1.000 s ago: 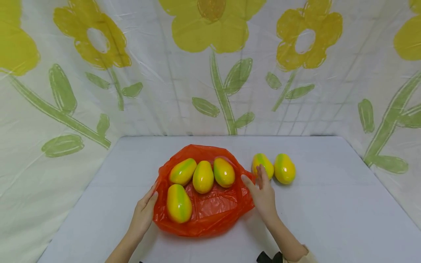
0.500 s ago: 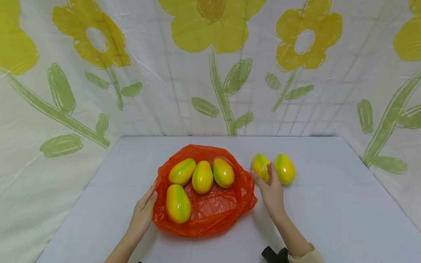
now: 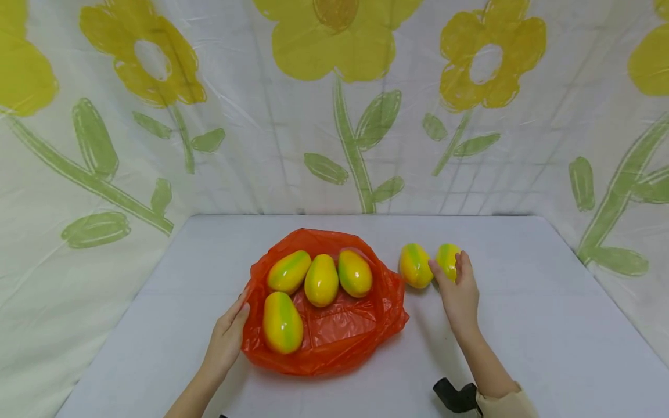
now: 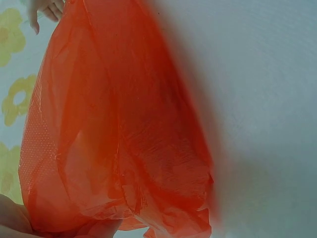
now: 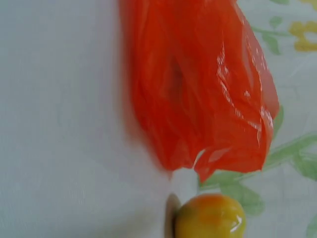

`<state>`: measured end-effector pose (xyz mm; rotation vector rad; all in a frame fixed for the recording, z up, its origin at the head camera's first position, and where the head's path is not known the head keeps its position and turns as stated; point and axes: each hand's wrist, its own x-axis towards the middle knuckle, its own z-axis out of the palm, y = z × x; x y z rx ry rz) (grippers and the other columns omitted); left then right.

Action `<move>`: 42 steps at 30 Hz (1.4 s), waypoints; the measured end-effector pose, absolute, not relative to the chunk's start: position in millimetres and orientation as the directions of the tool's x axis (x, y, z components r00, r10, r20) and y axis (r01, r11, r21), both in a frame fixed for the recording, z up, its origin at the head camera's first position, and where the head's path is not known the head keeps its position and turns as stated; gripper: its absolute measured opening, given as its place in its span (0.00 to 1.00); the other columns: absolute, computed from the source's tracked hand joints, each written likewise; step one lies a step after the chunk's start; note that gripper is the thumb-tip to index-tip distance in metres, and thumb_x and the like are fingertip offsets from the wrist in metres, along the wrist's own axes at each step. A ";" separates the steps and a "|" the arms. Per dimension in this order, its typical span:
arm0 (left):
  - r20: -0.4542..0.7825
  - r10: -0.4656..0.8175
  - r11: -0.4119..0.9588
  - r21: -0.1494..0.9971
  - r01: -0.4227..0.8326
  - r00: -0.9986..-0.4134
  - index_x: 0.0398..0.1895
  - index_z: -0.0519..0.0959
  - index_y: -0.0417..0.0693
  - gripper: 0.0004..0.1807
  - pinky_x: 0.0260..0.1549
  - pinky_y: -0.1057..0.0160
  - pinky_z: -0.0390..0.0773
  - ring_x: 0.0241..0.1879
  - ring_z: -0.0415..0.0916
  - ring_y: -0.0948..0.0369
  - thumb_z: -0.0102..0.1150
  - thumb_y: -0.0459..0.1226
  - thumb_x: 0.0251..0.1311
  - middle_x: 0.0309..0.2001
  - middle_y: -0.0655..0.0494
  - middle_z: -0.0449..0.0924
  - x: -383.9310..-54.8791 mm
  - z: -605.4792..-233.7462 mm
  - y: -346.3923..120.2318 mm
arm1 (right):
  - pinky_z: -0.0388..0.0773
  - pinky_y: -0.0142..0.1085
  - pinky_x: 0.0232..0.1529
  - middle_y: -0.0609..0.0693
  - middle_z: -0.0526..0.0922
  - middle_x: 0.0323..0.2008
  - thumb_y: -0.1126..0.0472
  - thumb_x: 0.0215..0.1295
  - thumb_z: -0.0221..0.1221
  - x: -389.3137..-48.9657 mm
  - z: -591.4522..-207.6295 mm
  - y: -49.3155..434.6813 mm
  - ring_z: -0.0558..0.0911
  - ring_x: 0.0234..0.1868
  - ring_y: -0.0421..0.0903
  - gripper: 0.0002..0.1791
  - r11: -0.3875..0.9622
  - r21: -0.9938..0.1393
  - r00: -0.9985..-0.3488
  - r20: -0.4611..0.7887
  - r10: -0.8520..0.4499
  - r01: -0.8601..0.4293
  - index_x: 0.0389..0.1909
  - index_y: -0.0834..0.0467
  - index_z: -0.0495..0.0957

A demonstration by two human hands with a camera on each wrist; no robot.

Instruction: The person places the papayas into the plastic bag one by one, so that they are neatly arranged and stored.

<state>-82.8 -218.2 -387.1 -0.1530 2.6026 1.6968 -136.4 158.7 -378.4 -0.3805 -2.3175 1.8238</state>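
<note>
A red plastic bag [image 3: 342, 328] stands wide open on the white table, with several glossy yellow mango-like fruits [image 3: 321, 281] streaked with green inside. My left hand [image 3: 226, 339] holds its left rim, thumb on the near side and the other fingers mostly hidden behind the plastic. Two similar fruits lie right of the bag: a nearer-to-bag fruit [image 3: 416, 266] and a right-hand fruit [image 3: 446, 259]. My right hand [image 3: 461, 299] holds nothing; its fingers are extended by the right-hand fruit and partly cover it. Whether they touch is unclear. The right wrist view shows one yellow fruit [image 5: 210, 217] below the bag.
The white table [image 3: 538, 325] ends at a hanging cloth [image 3: 251, 145] printed with yellow flowers, which rises behind and at both sides. A black device [image 3: 455, 396] sits at my right wrist, beside a beige sleeve [image 3: 507, 403].
My right hand has left the bag's right rim and moved right, past the first loose fruit to the second. My left hand stays on the bag, and the fruits lie where they were.
</note>
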 end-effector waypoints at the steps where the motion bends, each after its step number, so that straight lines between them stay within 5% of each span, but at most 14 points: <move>1: -0.078 -0.066 0.400 0.911 -0.098 -0.995 0.74 0.51 0.34 0.28 0.68 0.43 0.53 0.73 0.46 0.41 0.34 0.40 0.77 0.73 0.36 0.49 -82.5 -386.9 -218.0 | 0.47 0.46 0.73 0.57 0.43 0.77 0.45 0.70 0.54 -137.0 -378.3 160.7 0.45 0.76 0.52 0.49 0.224 -0.970 -0.951 -0.023 0.307 0.096 0.77 0.62 0.35; 15: -0.058 -0.054 0.413 0.908 -0.075 -0.997 0.74 0.52 0.35 0.27 0.67 0.46 0.54 0.73 0.47 0.43 0.33 0.39 0.78 0.73 0.39 0.50 -84.1 -386.2 -218.6 | 0.43 0.45 0.74 0.58 0.42 0.76 0.44 0.72 0.51 -157.1 -377.0 192.2 0.43 0.76 0.52 0.48 0.182 -0.974 -0.910 -0.049 0.412 0.135 0.77 0.62 0.35; 42: -0.080 -0.060 0.392 0.915 -0.097 -0.995 0.74 0.51 0.35 0.28 0.68 0.43 0.52 0.73 0.45 0.42 0.34 0.40 0.78 0.74 0.37 0.49 -83.8 -386.6 -217.3 | 0.44 0.53 0.73 0.66 0.36 0.75 0.40 0.72 0.45 -190.3 -399.3 213.3 0.42 0.75 0.62 0.50 0.158 -0.925 -0.887 -0.268 0.375 0.346 0.74 0.67 0.29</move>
